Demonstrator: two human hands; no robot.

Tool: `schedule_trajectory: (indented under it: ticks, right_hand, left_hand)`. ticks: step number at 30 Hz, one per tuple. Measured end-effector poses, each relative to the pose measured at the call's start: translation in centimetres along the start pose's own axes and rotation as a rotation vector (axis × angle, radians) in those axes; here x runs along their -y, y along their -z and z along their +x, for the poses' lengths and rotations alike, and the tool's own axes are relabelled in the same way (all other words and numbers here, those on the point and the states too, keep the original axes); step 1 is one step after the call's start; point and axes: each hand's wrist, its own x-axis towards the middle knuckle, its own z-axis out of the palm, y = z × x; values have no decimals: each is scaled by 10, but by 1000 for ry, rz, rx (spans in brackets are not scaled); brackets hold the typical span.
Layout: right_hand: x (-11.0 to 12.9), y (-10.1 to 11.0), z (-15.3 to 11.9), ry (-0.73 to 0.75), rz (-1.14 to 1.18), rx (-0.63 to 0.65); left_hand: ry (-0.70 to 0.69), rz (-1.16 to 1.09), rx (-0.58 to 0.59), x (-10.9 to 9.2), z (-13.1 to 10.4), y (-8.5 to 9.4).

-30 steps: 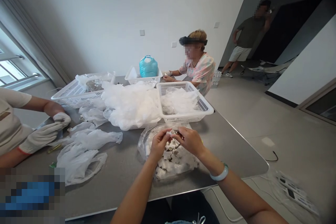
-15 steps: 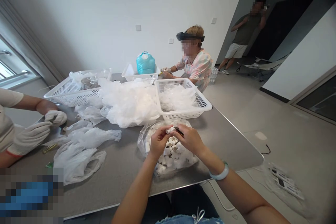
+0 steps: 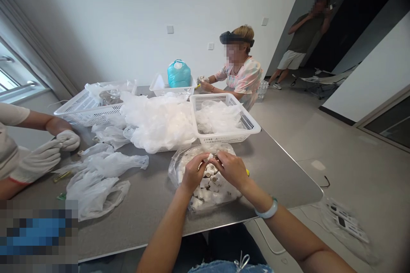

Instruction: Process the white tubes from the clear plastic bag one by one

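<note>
My left hand [image 3: 194, 172] pinches a small white tube-like piece [image 3: 210, 157] between thumb and fingertips. Against that piece, the fingertips of my right hand [image 3: 231, 170] are closed around a slim tool, mostly covered by the palm; its yellow end [image 3: 247, 172] sticks out behind the hand. What its tip does at the piece is too small to make out. Under both hands lies a clear plastic bag [image 3: 177, 169], opened out and full of similar short white tubes [image 3: 209, 179].
Behind the bag stand a white basket [image 3: 224, 138] of clear plastic and a big heap of white pieces [image 3: 158, 126]. Crumpled bags [image 3: 96, 187] lie left, beside a co-worker's gloved hands [image 3: 40, 160]. Another person [image 3: 241, 74] sits at the far side by a blue bag [image 3: 178, 74].
My right hand has turned slightly, so the tool's yellow end now shows behind it and its dark part is less visible. Both hands stay over the bag.
</note>
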Motion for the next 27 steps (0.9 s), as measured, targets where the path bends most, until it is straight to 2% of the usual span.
schedule_trajectory:
  ticks: [4, 7, 9, 12, 14, 17, 19, 21, 23, 25, 27]
  right_hand:
    - [-12, 4, 1, 27, -47, 51]
    - [-37, 1, -6, -118, -166, 78]
    - [-58, -6, -14, -185, -234, 143]
    - [-84, -14, -25, -187, -255, 243]
    - [-89, -13, -25, -173, -191, 222]
    - [-76, -2, -11, -92, 28, 35]
    - [-57, 6, 2, 43, 233, -33]
    - [-38, 9, 15, 184, 377, 13]
    - [-24, 5, 23, 248, 441, 85]
    - [-17, -5, 25, 237, 480, 125]
    - [-16, -18, 23, 153, 547, 127]
  left_hand:
    - [89, -28, -9, 6, 0, -3]
    - [236, -189, -3, 9, 1, -5]
    - [323, -326, 3, 7, 3, -6]
    - [406, -413, 20, 3, 6, -4]
    - [439, -428, 25, 0, 7, -2]
    - [473, -455, 8, 0, 8, -1]
    - [479, -480, 1, 2, 8, -2]
    - [470, -503, 5, 5, 8, -2]
    - [452, -506, 15, 7, 8, -1]
    - [439, -483, 28, 9, 7, -1]
    - [437, -440, 53, 9, 6, -2]
